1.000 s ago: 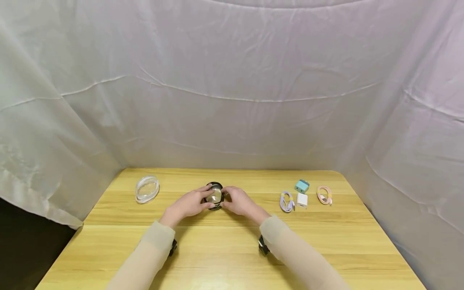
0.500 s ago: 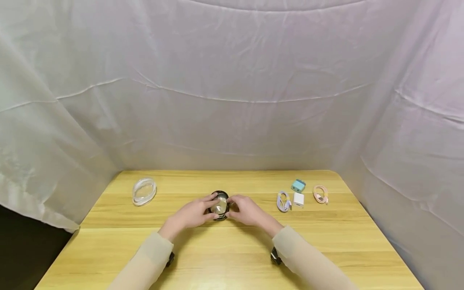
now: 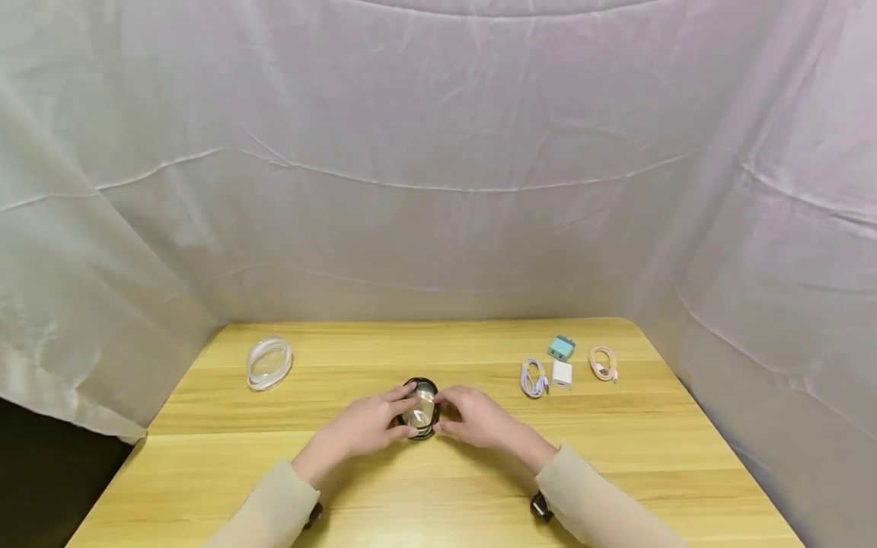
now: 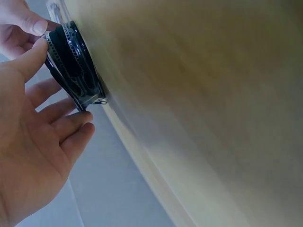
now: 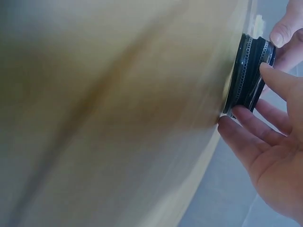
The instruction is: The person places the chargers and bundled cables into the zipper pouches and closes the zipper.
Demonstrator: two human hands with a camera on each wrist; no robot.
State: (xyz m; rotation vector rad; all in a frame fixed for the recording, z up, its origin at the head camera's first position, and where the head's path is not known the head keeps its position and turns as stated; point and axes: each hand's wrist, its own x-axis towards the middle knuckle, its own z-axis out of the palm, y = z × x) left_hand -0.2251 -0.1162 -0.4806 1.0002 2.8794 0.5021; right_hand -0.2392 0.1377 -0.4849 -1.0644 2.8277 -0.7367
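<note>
A round black coil (image 3: 425,434) wound about a clear plastic middle lies on the table in front of me. In both wrist views its black windings (image 4: 78,66) look like a thick stack with beaded, clear edges. My left hand (image 3: 370,422) grips its left side, the thumb on the near edge and fingers on the far edge. From the right, my right hand (image 3: 479,418) holds the opposite side between thumb and fingers. The fingertips of both hands come close together on the near side. Part of the coil's rim is hidden under the fingers.
A white coil (image 3: 269,364) with a clear middle lies at the table's (image 3: 438,502) back left. On the right are a purple cable (image 3: 534,378), a white charger plug (image 3: 562,374), a teal charger plug (image 3: 561,348) and a pink cable (image 3: 604,364). Pale cloth (image 3: 425,243) hangs behind.
Both hands have drawn the black coil toward me and a little to the right, keeping their hold on its sides. The other things stay put; the head view has shifted slightly.
</note>
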